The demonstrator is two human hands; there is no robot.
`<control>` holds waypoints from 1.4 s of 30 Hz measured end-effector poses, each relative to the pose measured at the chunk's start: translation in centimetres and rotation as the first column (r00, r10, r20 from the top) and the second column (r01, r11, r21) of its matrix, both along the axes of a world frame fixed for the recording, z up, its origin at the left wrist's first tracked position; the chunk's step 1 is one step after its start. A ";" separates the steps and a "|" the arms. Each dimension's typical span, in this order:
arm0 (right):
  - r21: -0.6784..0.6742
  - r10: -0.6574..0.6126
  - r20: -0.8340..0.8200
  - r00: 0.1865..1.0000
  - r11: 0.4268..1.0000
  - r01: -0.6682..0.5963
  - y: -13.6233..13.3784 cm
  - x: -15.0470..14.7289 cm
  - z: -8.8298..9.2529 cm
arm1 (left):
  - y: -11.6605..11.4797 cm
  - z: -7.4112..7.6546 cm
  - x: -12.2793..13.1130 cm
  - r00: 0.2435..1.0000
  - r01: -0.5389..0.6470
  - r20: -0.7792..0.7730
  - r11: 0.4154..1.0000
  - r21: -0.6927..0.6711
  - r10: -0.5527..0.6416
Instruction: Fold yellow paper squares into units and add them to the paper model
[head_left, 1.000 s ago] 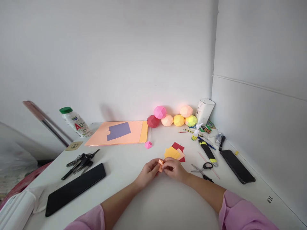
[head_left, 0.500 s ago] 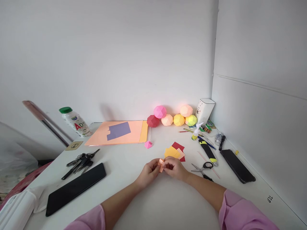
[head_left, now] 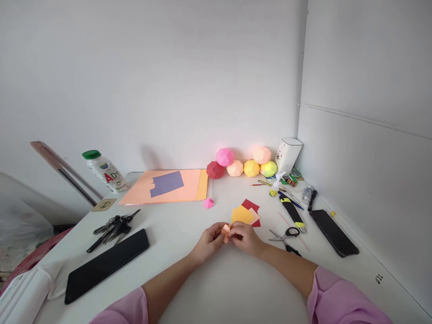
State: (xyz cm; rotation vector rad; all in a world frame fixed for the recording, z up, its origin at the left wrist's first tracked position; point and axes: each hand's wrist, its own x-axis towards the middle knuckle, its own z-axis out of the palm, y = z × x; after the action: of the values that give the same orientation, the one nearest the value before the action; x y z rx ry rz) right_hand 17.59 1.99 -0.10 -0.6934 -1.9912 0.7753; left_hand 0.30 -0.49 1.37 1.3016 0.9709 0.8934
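Both of my hands meet at the middle of the white table (head_left: 209, 288). My left hand (head_left: 209, 242) and my right hand (head_left: 248, 237) pinch a small folded piece of orange paper (head_left: 225, 231) between their fingertips, just above the tabletop. Right behind them lies a small stack of yellow, peach and red paper squares (head_left: 245, 213). A little pink folded paper shape (head_left: 208, 203) rests farther back to the left.
Scissors (head_left: 285, 237), a cutter knife (head_left: 293, 213), a glue bottle (head_left: 276, 185) and a black phone (head_left: 334, 233) lie to the right. Several paper balls (head_left: 243, 164) line the wall. Orange sheets (head_left: 168, 186), keys (head_left: 113, 227), a black case (head_left: 106, 265) and a bottle (head_left: 105, 172) are on the left.
My fingers have shifted slightly on the orange paper piece; the hands stay in the same place. Nothing else has moved.
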 end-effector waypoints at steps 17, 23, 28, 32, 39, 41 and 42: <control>-0.094 0.015 0.037 0.999 0.996 -0.012 -0.4 0.0 0.8 | -0.1 0.9 -0.2 0.999 0.045 -0.004 0.998 -0.031 -0.045; -0.340 0.010 -0.034 0.999 0.940 -0.021 -0.3 0.2 0.9 | 0.0 0.9 -0.2 0.998 0.042 0.041 0.997 -0.065 -0.039; -0.489 0.023 -0.056 0.998 0.871 -0.047 -0.1 0.4 0.9 | 0.1 0.6 -0.2 0.998 0.014 0.061 0.996 -0.087 -0.009; -0.530 0.012 -0.025 1.000 0.848 -0.024 -0.1 0.5 0.7 | 0.1 0.4 -0.2 0.998 0.017 0.061 0.996 -0.091 -0.012; -0.497 0.085 0.007 0.996 0.865 -0.070 0.1 0.7 1.4 | 0.2 -0.3 -0.4 0.998 0.031 0.056 0.997 -0.068 -0.027; -0.489 0.094 0.012 0.995 0.869 -0.076 0.0 0.6 1.8 | 0.2 -0.3 -0.4 0.999 0.033 0.035 0.998 -0.051 -0.031; -0.474 0.090 0.017 0.996 0.878 -0.071 -0.1 0.6 1.9 | 0.1 -0.3 -0.4 0.999 0.037 0.017 0.999 -0.034 -0.036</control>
State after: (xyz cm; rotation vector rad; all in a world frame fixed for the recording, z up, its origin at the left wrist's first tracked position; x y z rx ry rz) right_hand 18.18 1.92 1.81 -0.9133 -1.8849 1.3354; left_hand -0.11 -0.34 1.09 1.2774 0.9432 0.8546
